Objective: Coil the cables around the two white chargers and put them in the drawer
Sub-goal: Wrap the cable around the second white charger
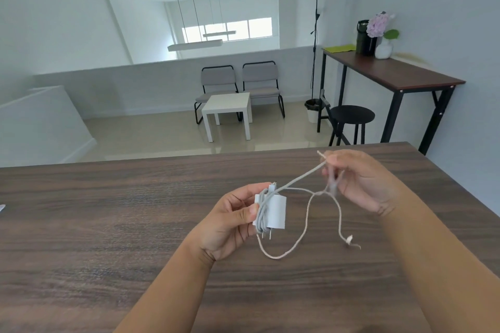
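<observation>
Left hand [230, 224] closed around a white charger [273, 211], thumb pressing on the near face, fingers behind. Keeps the block fixed as a spool, held above the table [108, 211], prongs pointing down toward the near edge. Several grey turns already wound around the left half of the block, pinned under the thumb so they don't slip off.

Right hand [359, 181] up and to the right, fingertips pinched shut on the cable [300, 178]. Run from block to fingers looks taut, which suits a tight next turn. Blurred near the fingers, so exact finger contact not clear.

Below the right hand, slack drops in a loop and crosses itself; loose end with its plug [349, 239] hangs low right, above or on the wood, can't tell which. Looks like a second cord mixed in, possibly tangled at the crossing; worth clearing before winding more.

Judgement: mid-coil on the first charger, plenty of cord left. Second charger and the drawer not in view. Small white thing at the far left edge of the table, unidentifiable.
</observation>
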